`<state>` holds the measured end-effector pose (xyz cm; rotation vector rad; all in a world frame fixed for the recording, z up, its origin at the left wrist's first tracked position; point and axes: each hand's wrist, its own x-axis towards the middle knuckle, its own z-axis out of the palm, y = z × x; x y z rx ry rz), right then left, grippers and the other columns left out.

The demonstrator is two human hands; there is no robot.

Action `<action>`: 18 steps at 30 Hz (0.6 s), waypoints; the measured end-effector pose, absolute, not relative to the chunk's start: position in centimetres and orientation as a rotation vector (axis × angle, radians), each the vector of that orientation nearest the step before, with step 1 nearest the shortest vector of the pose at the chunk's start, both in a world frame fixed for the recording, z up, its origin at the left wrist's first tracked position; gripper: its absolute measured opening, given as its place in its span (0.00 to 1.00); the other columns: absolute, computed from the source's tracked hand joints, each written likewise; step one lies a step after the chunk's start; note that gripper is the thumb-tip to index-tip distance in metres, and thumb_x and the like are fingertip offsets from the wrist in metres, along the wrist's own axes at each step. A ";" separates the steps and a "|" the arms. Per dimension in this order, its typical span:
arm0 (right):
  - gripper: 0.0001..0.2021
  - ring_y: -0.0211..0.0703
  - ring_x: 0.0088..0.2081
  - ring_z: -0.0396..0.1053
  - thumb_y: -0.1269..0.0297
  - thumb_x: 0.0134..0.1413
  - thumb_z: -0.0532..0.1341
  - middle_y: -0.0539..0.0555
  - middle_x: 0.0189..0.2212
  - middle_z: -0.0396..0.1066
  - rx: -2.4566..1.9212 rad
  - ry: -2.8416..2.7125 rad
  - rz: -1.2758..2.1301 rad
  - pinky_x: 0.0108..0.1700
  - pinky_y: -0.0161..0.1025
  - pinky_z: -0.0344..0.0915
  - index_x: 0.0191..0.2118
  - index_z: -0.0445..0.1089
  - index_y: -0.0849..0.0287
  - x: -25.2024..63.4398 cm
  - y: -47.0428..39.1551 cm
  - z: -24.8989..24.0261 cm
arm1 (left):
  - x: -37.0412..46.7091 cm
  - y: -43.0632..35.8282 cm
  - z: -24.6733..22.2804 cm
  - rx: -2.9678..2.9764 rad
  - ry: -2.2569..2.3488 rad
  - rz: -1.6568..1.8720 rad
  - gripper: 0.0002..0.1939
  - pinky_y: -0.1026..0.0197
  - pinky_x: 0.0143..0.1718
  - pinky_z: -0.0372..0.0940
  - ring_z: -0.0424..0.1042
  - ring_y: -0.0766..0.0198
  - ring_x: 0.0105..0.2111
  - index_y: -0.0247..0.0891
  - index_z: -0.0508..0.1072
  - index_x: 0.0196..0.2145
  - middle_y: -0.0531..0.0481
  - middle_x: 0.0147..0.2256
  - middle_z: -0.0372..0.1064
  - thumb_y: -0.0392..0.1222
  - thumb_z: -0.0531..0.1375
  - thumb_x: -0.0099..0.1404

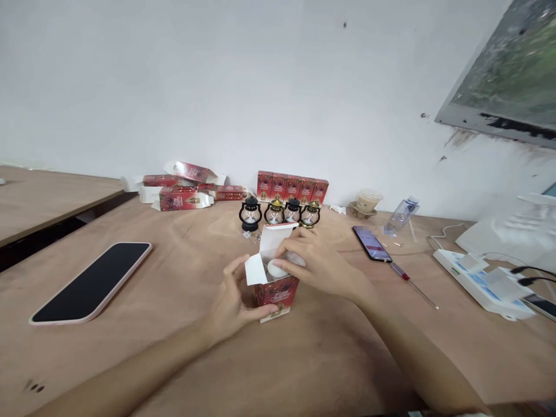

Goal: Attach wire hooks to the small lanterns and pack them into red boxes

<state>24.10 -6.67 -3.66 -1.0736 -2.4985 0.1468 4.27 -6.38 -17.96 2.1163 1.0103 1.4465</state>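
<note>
My left hand (232,298) is wrapped round a small red printed gift box (280,294), which stands upright with its white top flaps (256,269) raised. My right hand (317,263) reaches over the open top. Its fingertips pinch a white round piece (277,268) at the mouth of the box; whatever lies beneath it is hidden. Just behind the box, several mini lanterns stand in a row, among them a black lantern (250,214) and a gold-and-black lantern (310,214). Small metallic bits (252,235) lie in front of them.
Several closed red boxes (292,188) stand against the wall, with flattened boxes (180,198) piled left. A large phone (93,284) lies left. On the right are another phone (371,243), a screwdriver (412,284), a plastic bottle (402,214), a cup (368,200) and a power strip (482,284).
</note>
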 end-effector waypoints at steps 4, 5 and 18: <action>0.09 0.42 0.42 0.68 0.71 0.60 0.51 0.53 0.38 0.72 -0.880 -2.313 0.478 0.46 0.43 0.61 0.38 0.67 0.57 25.3 -5.5 -3.6 | 4.4 -6.4 -17.7 2.066 0.994 1.434 0.55 0.45 0.49 0.67 0.68 0.47 0.51 0.42 0.34 0.62 0.39 0.52 0.64 0.51 0.68 0.51; 0.08 0.43 0.44 0.68 0.71 0.59 0.51 0.54 0.40 0.71 -0.819 -2.249 0.556 0.47 0.43 0.62 0.39 0.67 0.57 25.8 -5.1 -3.6 | 4.3 -6.4 -17.5 2.097 0.975 1.404 0.53 0.45 0.49 0.67 0.69 0.47 0.50 0.43 0.35 0.63 0.39 0.52 0.65 0.52 0.67 0.52; 0.31 0.47 0.60 0.56 0.55 0.45 0.68 0.55 0.60 0.56 -0.532 -2.139 0.717 0.58 0.48 0.57 0.56 0.60 0.47 24.6 -4.0 -6.0 | 3.8 -6.8 -15.6 2.505 0.678 1.350 0.35 0.56 0.39 0.68 0.72 0.56 0.41 0.47 0.59 0.56 0.47 0.44 0.70 0.49 0.66 0.52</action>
